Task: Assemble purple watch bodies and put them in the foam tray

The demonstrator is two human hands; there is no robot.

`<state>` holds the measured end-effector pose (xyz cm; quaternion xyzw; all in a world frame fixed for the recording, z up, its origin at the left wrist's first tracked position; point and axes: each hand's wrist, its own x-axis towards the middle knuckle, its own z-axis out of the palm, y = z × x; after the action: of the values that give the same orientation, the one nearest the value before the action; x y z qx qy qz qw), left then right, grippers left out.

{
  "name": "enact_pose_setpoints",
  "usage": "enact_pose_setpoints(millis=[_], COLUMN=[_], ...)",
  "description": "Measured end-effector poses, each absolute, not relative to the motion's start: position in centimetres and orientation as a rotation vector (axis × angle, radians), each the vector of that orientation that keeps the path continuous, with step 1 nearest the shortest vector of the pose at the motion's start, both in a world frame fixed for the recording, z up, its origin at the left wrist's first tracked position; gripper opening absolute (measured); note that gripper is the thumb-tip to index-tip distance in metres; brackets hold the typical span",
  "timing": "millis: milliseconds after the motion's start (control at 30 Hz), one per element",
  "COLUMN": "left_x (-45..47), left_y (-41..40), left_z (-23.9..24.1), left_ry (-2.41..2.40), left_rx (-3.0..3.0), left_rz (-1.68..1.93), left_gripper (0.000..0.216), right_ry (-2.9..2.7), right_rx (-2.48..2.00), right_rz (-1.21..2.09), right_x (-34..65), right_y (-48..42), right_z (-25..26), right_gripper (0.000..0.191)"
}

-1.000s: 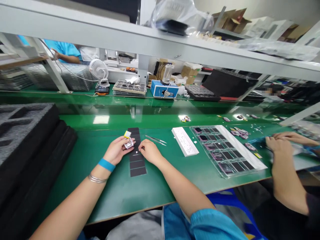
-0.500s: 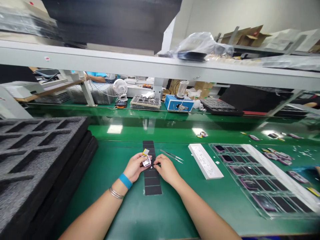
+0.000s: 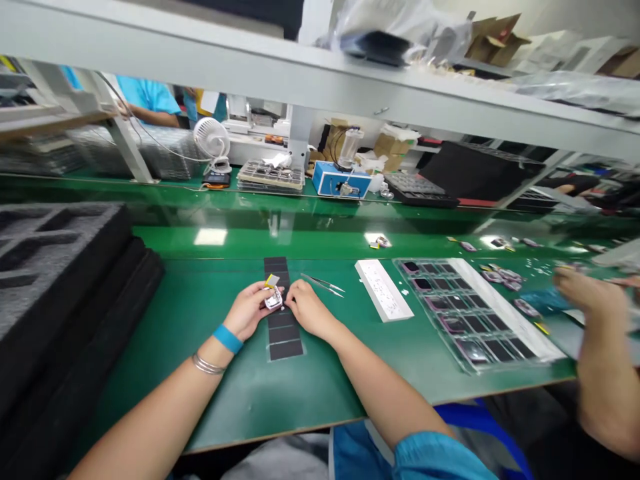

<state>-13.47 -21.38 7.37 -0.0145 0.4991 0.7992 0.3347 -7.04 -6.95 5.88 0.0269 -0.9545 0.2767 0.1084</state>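
1. Left hand (image 3: 247,310): gripped a small pale-framed device (image 3: 273,301), which was over the black strip (image 3: 285,334).
2. Yellow-edged piece (image 3: 272,281): stood at the device's far side.
3. Right hand (image 3: 310,309): was pinched narrow beside the device; whether it held anything could not be told.
4. Tweezers (image 3: 327,287): lay right of the strip.

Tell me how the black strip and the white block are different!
The black strip is dark, with lines across it; the white block is pale and speckled on top. The black strip looks thin and flat, while the white block is thick, with sides you can see. The black strip is partly hidden by the left hand, but the white block isn't. Both are long and lie on the green table.
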Motion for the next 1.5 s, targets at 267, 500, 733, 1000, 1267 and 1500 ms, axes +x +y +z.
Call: enact_pose_setpoints(millis=[267, 500, 733, 1000, 1267, 1500], left_x=[-13.4, -12.6, -12.3, -12.3, -12.0, -12.1], left_y=[-21.4, -21.4, -21.2, -21.2, -21.2, -21.1], left_z=[7.8, 8.2, 8.0, 7.8, 8.3, 7.8], left_ry=[1.358, 1.519, 1.575, 1.59, 1.6, 1.57], left_rx=[-0.005, 0.087, 0.15, 0.22, 0.211, 0.219], left_rz=[2.065, 1.96, 1.863, 1.784, 1.782, 1.802], left_gripper=[0.016, 0.024, 0.027, 0.029, 0.029, 0.024], right_ry=[-2.488, -2.23, -2.316, -2.348, -2.323, -2.446], right_rx=[0.231, -0.055, -0.015, 0.132, 0.111, 0.118], right_rz=[1.056, 1.748, 1.714, 1.697, 1.741, 1.525], right_x=[-4.8, -5.6, -5.4, -5.2, -5.1, -5.2], right_y=[-6.6, -6.7, -7.2, -7.2, -7.2, -7.7], right_z=[9.3, 7.6, 7.7, 8.0, 8.1, 8.0], right_gripper=[0.004, 0.013, 0.011, 0.019, 0.024, 0.018])
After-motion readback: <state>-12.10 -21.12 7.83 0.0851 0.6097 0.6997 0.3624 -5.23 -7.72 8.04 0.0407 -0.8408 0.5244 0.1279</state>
